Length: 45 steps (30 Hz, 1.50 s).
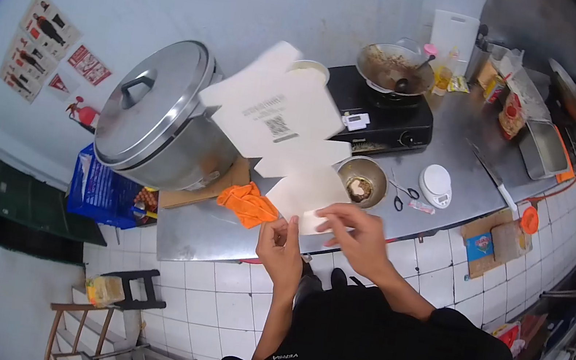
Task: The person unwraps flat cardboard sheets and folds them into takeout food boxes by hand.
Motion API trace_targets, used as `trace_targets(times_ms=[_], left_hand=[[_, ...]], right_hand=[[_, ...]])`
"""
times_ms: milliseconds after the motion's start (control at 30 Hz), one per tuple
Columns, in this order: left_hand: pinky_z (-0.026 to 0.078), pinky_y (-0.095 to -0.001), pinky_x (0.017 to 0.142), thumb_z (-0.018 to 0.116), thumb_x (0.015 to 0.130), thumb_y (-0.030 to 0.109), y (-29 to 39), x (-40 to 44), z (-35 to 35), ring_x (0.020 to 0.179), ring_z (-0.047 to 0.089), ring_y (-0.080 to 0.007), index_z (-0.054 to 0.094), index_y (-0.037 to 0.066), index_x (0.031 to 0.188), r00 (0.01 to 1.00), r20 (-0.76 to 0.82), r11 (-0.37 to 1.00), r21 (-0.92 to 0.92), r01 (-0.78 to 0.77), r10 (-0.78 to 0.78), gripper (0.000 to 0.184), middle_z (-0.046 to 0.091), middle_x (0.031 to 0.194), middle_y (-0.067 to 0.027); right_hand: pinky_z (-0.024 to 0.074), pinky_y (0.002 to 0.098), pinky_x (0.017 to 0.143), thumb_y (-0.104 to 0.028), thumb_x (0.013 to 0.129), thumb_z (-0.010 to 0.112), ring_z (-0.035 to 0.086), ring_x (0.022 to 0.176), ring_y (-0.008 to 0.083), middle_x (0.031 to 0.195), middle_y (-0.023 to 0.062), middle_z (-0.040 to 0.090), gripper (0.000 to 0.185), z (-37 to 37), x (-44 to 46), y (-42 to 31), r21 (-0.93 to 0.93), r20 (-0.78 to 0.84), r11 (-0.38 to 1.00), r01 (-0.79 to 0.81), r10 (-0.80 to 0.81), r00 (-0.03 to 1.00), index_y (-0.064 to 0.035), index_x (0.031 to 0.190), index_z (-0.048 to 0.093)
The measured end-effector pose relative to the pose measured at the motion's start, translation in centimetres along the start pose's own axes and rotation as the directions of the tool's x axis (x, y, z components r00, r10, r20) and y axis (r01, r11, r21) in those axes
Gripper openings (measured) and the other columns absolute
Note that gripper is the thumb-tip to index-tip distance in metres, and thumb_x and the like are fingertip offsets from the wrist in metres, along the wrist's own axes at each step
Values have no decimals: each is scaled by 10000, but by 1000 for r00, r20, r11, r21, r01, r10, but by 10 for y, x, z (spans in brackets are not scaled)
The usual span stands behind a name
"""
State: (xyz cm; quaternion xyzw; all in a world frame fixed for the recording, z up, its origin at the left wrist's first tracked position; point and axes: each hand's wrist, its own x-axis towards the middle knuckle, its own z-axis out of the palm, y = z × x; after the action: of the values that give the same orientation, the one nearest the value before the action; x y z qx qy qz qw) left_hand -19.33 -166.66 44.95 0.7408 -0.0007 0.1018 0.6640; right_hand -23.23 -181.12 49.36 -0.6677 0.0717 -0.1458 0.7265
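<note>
An unfolded white cardboard box (316,114), printed with text and a QR code, stretches up and away from my hands over the steel table. My left hand (281,251) pinches the near panel's left corner between thumb and fingers. On the right side of that same panel, my right hand (355,242) is closed with thumb and fingertips at the edge. An orange cloth (249,205) lies just left of the box. Beyond my right hand sits a metal bowl (373,185) with some food in it, partly covered by the box.
A large lidded steel pot (157,114) stands at the left. At the back, a wok (394,70) rests on a black portable stove (384,123). Scissors (402,192), a white scale (437,184) and a knife (493,173) lie to the right on the steel table (195,237).
</note>
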Motion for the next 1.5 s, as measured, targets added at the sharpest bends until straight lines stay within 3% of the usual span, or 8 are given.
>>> trace_targets(times_ms=[133,300,500,600,700,1133,1233,1500], left_hand=[[522,-252,720,714,905,-5,8,-17,-5,770,604,-116,586,-25,855,986,-4,979,114,-167,169,139,573,859,-39],[529,-285,871,683,863,-70,-10,-20,-3,955,620,-176,545,-18,1064,952,141,960,-99,-261,273,249,551,1075,-101],[456,-314,1025,558,957,-57,13,10,-2,1223,547,-213,271,-11,1527,993,74,916,-397,-59,96,639,465,1391,-184],[458,-312,1012,505,1018,13,18,10,-3,1166,588,-214,379,-38,1511,993,110,971,-240,-5,33,511,559,1319,-184],[478,-308,963,512,1040,81,17,15,5,1094,614,-189,570,-72,1354,905,36,901,92,-424,423,354,637,1225,-150],[543,-309,879,665,973,107,18,33,-18,1043,643,-191,610,6,1063,982,161,900,-405,160,-102,146,614,1127,-98],[524,-355,968,771,850,0,-13,43,-14,1162,629,-278,644,33,958,869,150,737,-608,-295,472,170,578,1151,-126],[462,-402,1065,862,759,58,-22,39,-29,1244,581,-299,614,37,974,855,160,780,-517,-352,492,329,538,1226,-144]], right_hand=[[528,282,881,-72,934,674,667,1047,196,1146,127,662,473,-11,13,-8,-422,-208,877,231,-342,916,19,1368,508],[444,285,1010,45,935,606,554,1206,177,1296,113,554,600,-16,38,15,24,-109,998,54,-51,993,-11,1494,395],[434,331,1052,5,978,528,592,1239,254,1361,203,601,551,8,27,24,-209,-171,947,243,-280,945,-7,1513,397],[442,345,1052,1,982,514,592,1263,289,1356,216,610,454,8,23,17,-322,-61,906,275,-310,949,4,1436,505],[443,347,1057,11,971,504,589,1275,309,1346,213,616,401,7,26,21,-295,-28,915,275,-296,955,-9,1361,591],[466,337,982,-88,1007,535,583,1163,204,1243,158,630,312,15,7,5,32,30,998,47,-48,998,11,1299,576],[481,333,950,-149,962,616,623,1113,232,1224,147,626,375,14,6,17,8,12,980,200,-200,980,10,1295,552],[466,356,1016,-229,812,812,585,1201,241,1413,148,522,670,11,13,37,93,186,913,397,-408,894,-7,1368,511]])
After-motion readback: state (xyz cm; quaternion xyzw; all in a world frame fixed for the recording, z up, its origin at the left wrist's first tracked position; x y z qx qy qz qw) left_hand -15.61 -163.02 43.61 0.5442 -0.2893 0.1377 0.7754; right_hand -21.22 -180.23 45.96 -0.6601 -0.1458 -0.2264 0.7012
